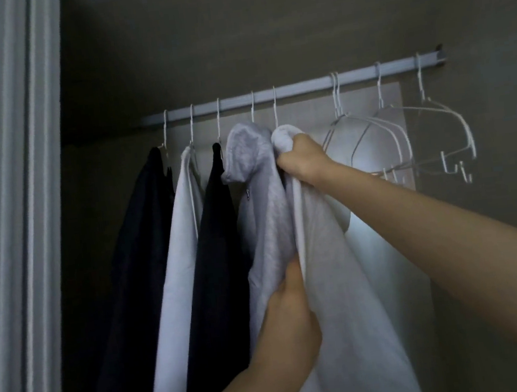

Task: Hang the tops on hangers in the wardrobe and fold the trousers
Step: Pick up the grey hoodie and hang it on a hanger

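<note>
A white top [352,298] hangs on a white wire hanger from the wardrobe rail [299,88], fifth from the left. My right hand [303,158] grips its shoulder just under the hook. My left hand [289,318] reaches up between this top and the grey zip-up top [260,195] beside it, fingers against the fabric; whether they curl round it is hidden. Further left hang a dark top [219,232], a white top [178,269] and another dark garment [138,257]. No trousers are in view.
Several bare white wire hangers [405,137] hang on the right part of the rail. A white louvred door and its frame [28,222] stand at the left. The wardrobe's back wall is dark, with a lit pale panel behind the clothes.
</note>
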`<state>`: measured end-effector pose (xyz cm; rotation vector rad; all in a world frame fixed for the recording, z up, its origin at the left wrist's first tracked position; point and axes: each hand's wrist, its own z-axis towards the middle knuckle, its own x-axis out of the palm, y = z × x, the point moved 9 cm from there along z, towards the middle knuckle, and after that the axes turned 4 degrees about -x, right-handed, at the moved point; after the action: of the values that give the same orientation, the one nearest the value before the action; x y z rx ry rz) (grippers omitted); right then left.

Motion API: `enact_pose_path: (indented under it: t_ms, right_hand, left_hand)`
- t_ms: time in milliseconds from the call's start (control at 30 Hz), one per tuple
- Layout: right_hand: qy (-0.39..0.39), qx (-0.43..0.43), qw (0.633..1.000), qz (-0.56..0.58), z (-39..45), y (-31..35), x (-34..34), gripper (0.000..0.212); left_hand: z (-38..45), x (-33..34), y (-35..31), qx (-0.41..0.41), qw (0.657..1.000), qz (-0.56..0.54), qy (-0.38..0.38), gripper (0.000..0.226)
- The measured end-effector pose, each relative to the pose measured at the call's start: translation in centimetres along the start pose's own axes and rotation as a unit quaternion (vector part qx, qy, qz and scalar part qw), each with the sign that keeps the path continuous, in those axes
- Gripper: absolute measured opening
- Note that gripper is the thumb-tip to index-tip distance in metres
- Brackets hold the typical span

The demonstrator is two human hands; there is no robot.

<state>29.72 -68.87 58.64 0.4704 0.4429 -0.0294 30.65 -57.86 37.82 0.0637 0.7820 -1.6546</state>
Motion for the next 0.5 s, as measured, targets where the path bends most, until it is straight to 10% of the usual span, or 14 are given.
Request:
enact_pose_path:
  t_ms: [167, 500]
  right_hand:
    - [-0.047, -0.057, 0.996, -0.05, -8.7, 1.0, -1.5, 0.054]
    - [0.097, -0.035, 0.994, 0.025, -30.1, -0.6, 3.6, 0.036]
  left_hand:
    - [-3.0, -0.9, 0.1, -0.003, 0.999, -0.047, 0.009, 0.051]
    - [-15.1, -2.7, 5.9, -0.129, 0.988, -0.064, 0.062, 0.022]
